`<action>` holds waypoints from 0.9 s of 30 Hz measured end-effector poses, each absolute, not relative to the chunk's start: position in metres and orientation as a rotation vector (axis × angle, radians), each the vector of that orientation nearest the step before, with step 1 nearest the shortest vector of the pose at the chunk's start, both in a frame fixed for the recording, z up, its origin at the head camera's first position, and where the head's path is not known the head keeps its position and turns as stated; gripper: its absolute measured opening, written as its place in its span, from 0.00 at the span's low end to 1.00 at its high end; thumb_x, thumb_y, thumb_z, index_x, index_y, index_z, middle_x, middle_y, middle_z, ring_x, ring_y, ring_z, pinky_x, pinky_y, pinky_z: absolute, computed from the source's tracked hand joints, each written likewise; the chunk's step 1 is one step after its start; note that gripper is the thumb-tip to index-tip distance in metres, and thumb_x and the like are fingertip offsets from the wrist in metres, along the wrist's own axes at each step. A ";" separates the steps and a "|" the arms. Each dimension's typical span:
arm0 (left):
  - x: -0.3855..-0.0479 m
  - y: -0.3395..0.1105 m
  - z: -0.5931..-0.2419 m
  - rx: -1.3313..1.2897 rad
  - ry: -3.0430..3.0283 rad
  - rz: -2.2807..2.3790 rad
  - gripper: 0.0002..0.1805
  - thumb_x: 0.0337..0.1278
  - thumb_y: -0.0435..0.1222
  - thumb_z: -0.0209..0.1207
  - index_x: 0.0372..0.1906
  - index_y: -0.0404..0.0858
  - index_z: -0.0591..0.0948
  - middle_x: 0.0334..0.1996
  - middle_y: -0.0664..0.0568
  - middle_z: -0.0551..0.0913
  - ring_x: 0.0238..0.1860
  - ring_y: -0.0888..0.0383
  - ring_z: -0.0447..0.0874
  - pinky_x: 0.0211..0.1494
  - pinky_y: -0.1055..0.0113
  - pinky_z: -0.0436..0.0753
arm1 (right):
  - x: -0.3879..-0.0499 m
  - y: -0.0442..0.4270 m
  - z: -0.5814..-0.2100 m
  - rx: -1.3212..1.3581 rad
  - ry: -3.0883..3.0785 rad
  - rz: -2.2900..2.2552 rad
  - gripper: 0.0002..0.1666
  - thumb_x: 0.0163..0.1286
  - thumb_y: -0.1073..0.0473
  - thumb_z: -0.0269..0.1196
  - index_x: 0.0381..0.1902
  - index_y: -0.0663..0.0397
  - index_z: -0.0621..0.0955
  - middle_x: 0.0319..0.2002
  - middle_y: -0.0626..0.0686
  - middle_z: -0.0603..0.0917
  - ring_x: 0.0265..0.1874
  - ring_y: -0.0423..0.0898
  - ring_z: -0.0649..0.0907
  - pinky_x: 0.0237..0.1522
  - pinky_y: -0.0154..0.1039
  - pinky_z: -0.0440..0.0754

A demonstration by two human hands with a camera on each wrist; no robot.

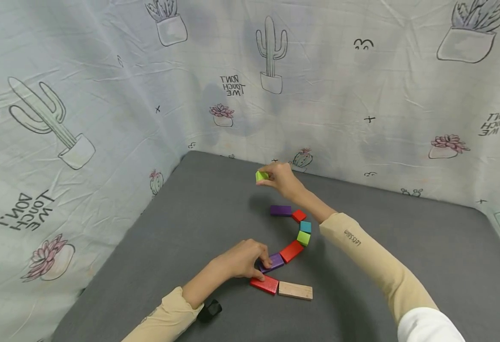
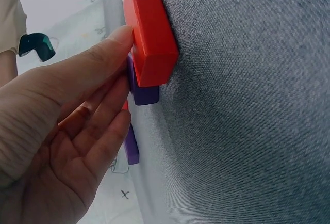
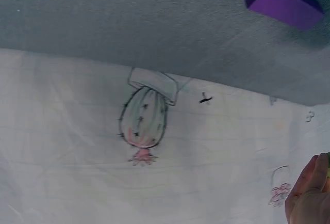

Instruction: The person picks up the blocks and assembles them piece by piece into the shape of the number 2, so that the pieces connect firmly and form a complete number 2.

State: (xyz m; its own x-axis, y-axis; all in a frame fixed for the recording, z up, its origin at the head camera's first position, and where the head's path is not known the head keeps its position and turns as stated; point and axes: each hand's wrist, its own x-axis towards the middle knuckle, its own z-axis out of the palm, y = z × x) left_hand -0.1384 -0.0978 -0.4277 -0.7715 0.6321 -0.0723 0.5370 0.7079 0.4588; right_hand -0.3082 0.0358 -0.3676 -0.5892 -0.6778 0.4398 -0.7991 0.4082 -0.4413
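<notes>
My right hand [image 1: 282, 179] pinches a small lime-green block [image 1: 261, 176] between thumb and fingers, raised above the far part of the table. In the right wrist view that hand [image 3: 309, 195] shows only at the lower right edge. My left hand [image 1: 245, 259] is low over the near end of a curved row of blocks. Its thumb touches a red block [image 1: 264, 284], also seen close up in the left wrist view. The other fingers reach the purple block [image 1: 272, 262] behind it. A plain wooden block [image 1: 295, 290] lies against the red one's right end.
The curve continues through a red block [image 1: 292, 251], a lime-green block [image 1: 303, 238], a teal block [image 1: 305, 227], a small red block [image 1: 299, 215] and a purple block [image 1: 281, 210]. A black object [image 1: 209, 311] is beside the left wrist. Printed cloth [image 1: 327, 114] hangs behind the grey table [image 1: 181, 228].
</notes>
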 end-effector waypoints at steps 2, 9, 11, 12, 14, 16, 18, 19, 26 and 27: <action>-0.138 -0.098 -0.428 0.934 2.686 0.622 0.13 0.37 0.40 0.76 0.35 0.46 0.89 0.32 0.66 0.82 0.38 0.70 0.79 0.46 0.73 0.77 | -0.303 0.032 -0.369 1.347 -2.467 0.930 0.21 0.55 0.61 0.71 0.45 0.67 0.84 0.37 0.61 0.86 0.30 0.49 0.85 0.32 0.39 0.83; -0.137 -0.102 -0.430 0.930 2.675 0.630 0.13 0.37 0.40 0.76 0.35 0.46 0.89 0.32 0.65 0.82 0.36 0.70 0.79 0.45 0.73 0.77 | -0.291 0.021 -0.376 1.496 -2.418 0.946 0.20 0.55 0.63 0.72 0.44 0.68 0.84 0.39 0.61 0.85 0.32 0.49 0.84 0.32 0.37 0.83; -0.137 -0.103 -0.430 0.935 2.678 0.624 0.14 0.37 0.40 0.76 0.35 0.46 0.89 0.32 0.65 0.82 0.36 0.70 0.79 0.45 0.73 0.77 | -0.290 0.021 -0.380 1.560 -2.406 0.938 0.20 0.55 0.63 0.71 0.45 0.67 0.84 0.40 0.61 0.85 0.33 0.49 0.83 0.32 0.36 0.82; -0.137 -0.104 -0.431 0.940 2.681 0.621 0.14 0.37 0.40 0.76 0.35 0.46 0.89 0.32 0.65 0.82 0.36 0.70 0.79 0.45 0.73 0.77 | -0.290 0.021 -0.382 1.590 -2.404 0.931 0.20 0.55 0.62 0.71 0.46 0.67 0.84 0.41 0.61 0.85 0.34 0.49 0.83 0.32 0.36 0.82; -0.137 -0.105 -0.431 0.949 2.684 0.615 0.14 0.38 0.41 0.76 0.35 0.46 0.89 0.32 0.65 0.82 0.37 0.70 0.79 0.45 0.74 0.77 | -0.290 0.022 -0.387 1.645 -2.405 0.912 0.21 0.55 0.62 0.71 0.46 0.66 0.84 0.42 0.61 0.85 0.36 0.49 0.83 0.34 0.36 0.82; -0.137 -0.105 -0.432 0.958 2.688 0.607 0.14 0.38 0.41 0.76 0.35 0.46 0.89 0.32 0.65 0.82 0.37 0.70 0.79 0.46 0.74 0.77 | -0.292 0.023 -0.392 1.683 -2.415 0.891 0.21 0.55 0.62 0.71 0.46 0.66 0.84 0.42 0.60 0.85 0.39 0.50 0.84 0.35 0.37 0.82; -0.136 -0.106 -0.433 0.959 2.690 0.599 0.14 0.38 0.41 0.76 0.36 0.46 0.89 0.33 0.66 0.82 0.38 0.70 0.79 0.46 0.74 0.77 | -0.294 0.025 -0.397 1.709 -2.430 0.871 0.20 0.55 0.62 0.71 0.46 0.66 0.84 0.42 0.60 0.85 0.39 0.50 0.84 0.36 0.39 0.83; -0.136 -0.106 -0.433 0.960 2.690 0.597 0.14 0.38 0.41 0.76 0.36 0.46 0.89 0.33 0.66 0.82 0.38 0.70 0.79 0.46 0.74 0.77 | -0.295 0.025 -0.399 1.724 -2.435 0.860 0.20 0.54 0.63 0.71 0.45 0.66 0.84 0.42 0.61 0.85 0.39 0.50 0.84 0.36 0.40 0.83; -0.135 -0.109 -0.435 0.979 2.691 0.593 0.14 0.38 0.42 0.76 0.36 0.47 0.89 0.33 0.66 0.81 0.39 0.70 0.79 0.47 0.74 0.77 | -0.301 0.030 -0.415 1.861 -2.493 0.780 0.19 0.51 0.66 0.73 0.42 0.69 0.84 0.41 0.61 0.85 0.36 0.50 0.84 0.35 0.41 0.83; -0.135 -0.110 -0.436 0.981 2.691 0.590 0.14 0.39 0.42 0.76 0.36 0.47 0.89 0.33 0.66 0.81 0.39 0.70 0.79 0.47 0.74 0.77 | -0.301 0.031 -0.417 1.878 -2.507 0.765 0.19 0.51 0.66 0.74 0.42 0.68 0.84 0.41 0.61 0.85 0.36 0.49 0.84 0.36 0.41 0.83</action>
